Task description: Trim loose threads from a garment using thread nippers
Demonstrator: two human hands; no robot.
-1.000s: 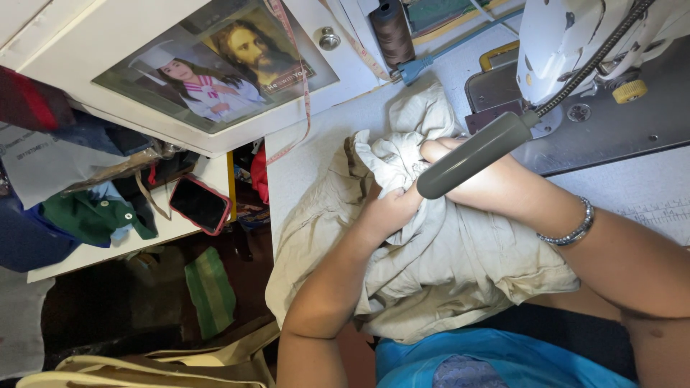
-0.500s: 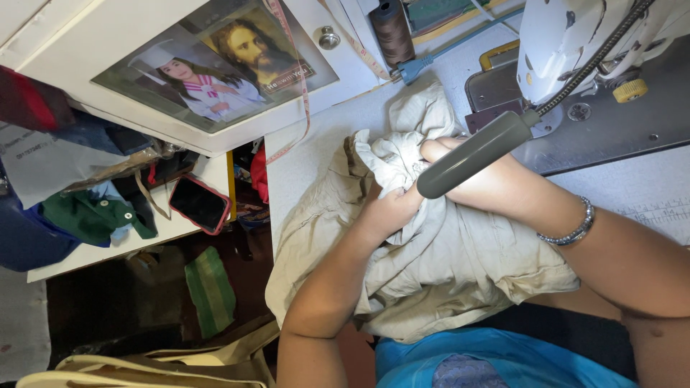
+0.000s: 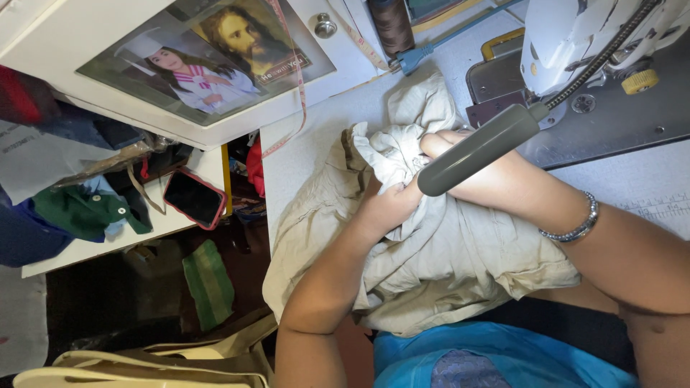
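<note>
A crumpled beige garment [image 3: 460,266] lies bunched on the white sewing table [image 3: 302,151] and over my lap. My left hand [image 3: 388,205] is closed on a fold of the fabric near the bunched top. My right hand [image 3: 442,144] also grips the cloth there, partly hidden behind the grey lamp head [image 3: 478,149] of a gooseneck light. A beaded bracelet [image 3: 575,226] sits on my right wrist. The white sewing machine [image 3: 575,43] stands at the upper right, just beyond my hands.
A brown thread spool [image 3: 392,25] and a blue-handled tool [image 3: 424,54] lie at the table's back. Framed pictures [image 3: 208,54] rest on a white board. A phone in a red case [image 3: 192,197] and green cloth [image 3: 79,212] sit on a side shelf. A beige bag [image 3: 144,359] stands below.
</note>
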